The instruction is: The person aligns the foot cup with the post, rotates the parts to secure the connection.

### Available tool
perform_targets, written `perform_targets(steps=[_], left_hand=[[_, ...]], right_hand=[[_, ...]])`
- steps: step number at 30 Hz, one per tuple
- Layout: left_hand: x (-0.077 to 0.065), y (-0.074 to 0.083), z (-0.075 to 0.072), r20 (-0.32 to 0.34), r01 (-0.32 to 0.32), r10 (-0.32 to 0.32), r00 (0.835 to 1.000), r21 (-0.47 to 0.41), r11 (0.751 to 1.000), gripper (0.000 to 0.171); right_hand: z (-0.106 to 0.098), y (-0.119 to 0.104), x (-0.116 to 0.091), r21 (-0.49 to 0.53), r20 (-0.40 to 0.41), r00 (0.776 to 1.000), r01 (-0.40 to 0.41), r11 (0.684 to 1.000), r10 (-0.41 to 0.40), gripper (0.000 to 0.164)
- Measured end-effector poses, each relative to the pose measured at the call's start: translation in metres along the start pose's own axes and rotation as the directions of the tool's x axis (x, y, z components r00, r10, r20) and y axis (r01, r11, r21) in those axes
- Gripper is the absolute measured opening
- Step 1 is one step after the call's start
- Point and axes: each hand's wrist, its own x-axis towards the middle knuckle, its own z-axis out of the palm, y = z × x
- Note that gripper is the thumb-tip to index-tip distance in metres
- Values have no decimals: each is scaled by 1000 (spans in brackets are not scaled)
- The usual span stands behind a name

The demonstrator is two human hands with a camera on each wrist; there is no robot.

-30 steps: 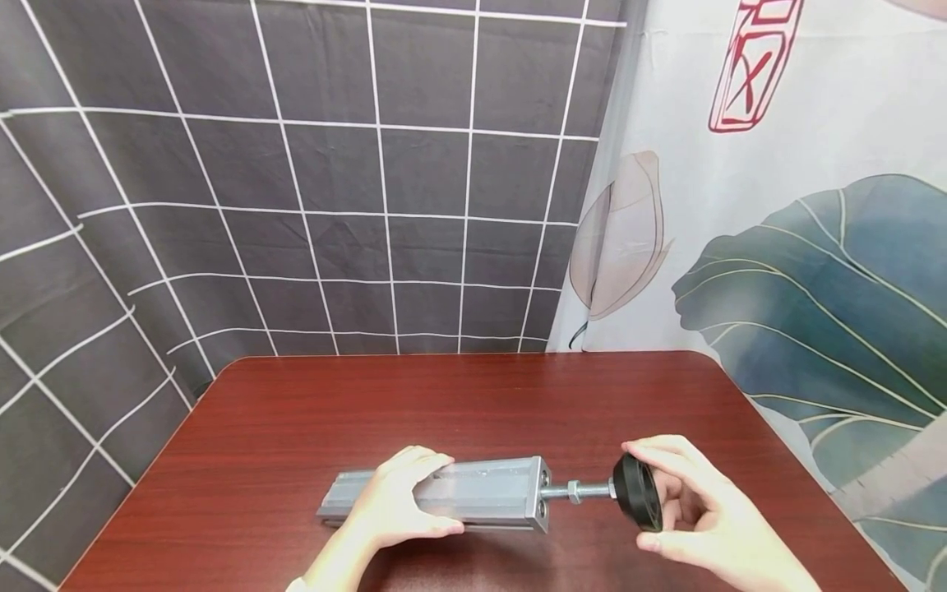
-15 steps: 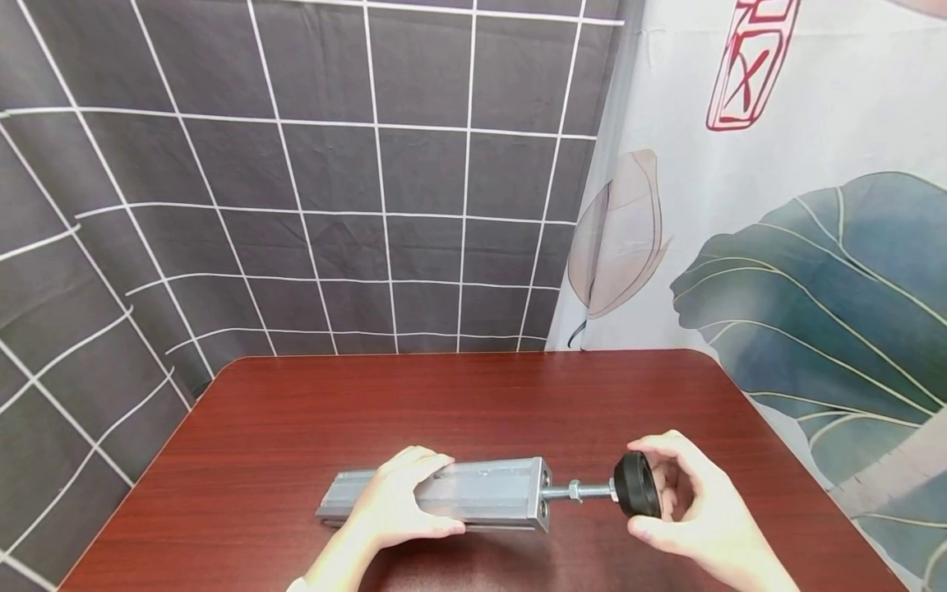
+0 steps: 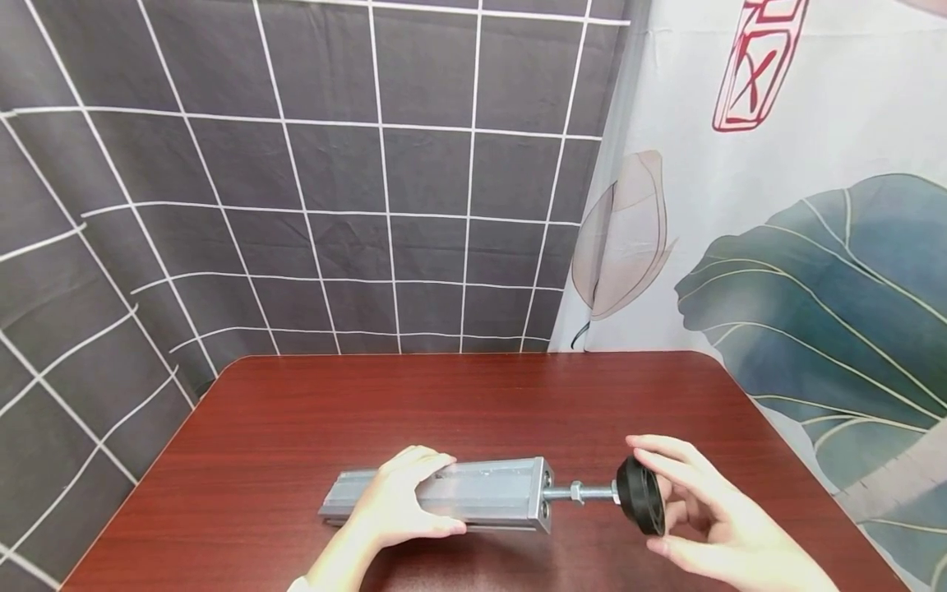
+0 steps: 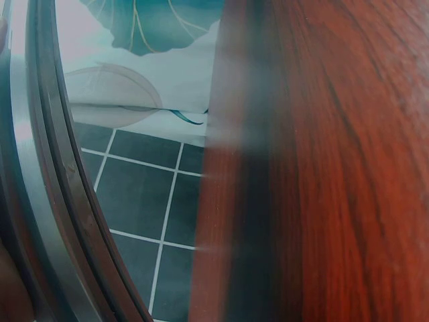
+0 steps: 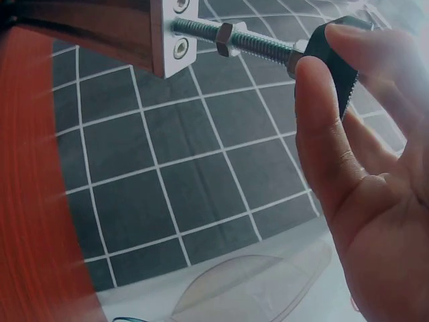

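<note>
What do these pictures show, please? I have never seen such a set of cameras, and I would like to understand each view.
There is no machine arm here, only a person's two bare hands. The wide picture comes from a camera on the head, looking forward and down. The other two come from cameras on the left and right wrists. The left hand grips a silver metal bar over a reddish-brown table; I cannot tell whether the bar rests on it. From the bar's end runs a threaded rod, with a nut on it, to a round black foot. The right hand holds that foot.
</note>
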Motion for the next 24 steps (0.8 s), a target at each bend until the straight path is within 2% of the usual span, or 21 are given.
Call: perform_targets(steps=[3,6,9,13,17,21,24], left_hand=[[0,0,-1,-1,-7,7,1000,-4,1000,62],[-1,0,0,-6,-18,18,1000,-5,1000,62],[-1,-1,0,-12,-22,22,1000,-2,1000,62],[-1,-1,1,-16,-19,19,1000,5,1000,62],[0,-1,1,-16,-14,14,1000,11,1000,63],[0,0,1,-12,-15,15,1000,16,1000,63],[-1,0,2,-5,-11,12,1000,20,1000,63]], right_hand=[[0,-3,-1,-62,-20,999,-51,997,50,77],[2,-3,-1,-107,-77,994,-80,991,72,78],[4,-3,-1,-104,-138,985,-117,988,102,78],[9,-2,1,-78,-210,968,-157,984,138,79],[15,0,2,-130,-315,936,-205,970,156,77],[20,5,4,-127,-398,911,-173,977,110,74],[23,8,5,-111,-424,902,-137,984,78,70]])
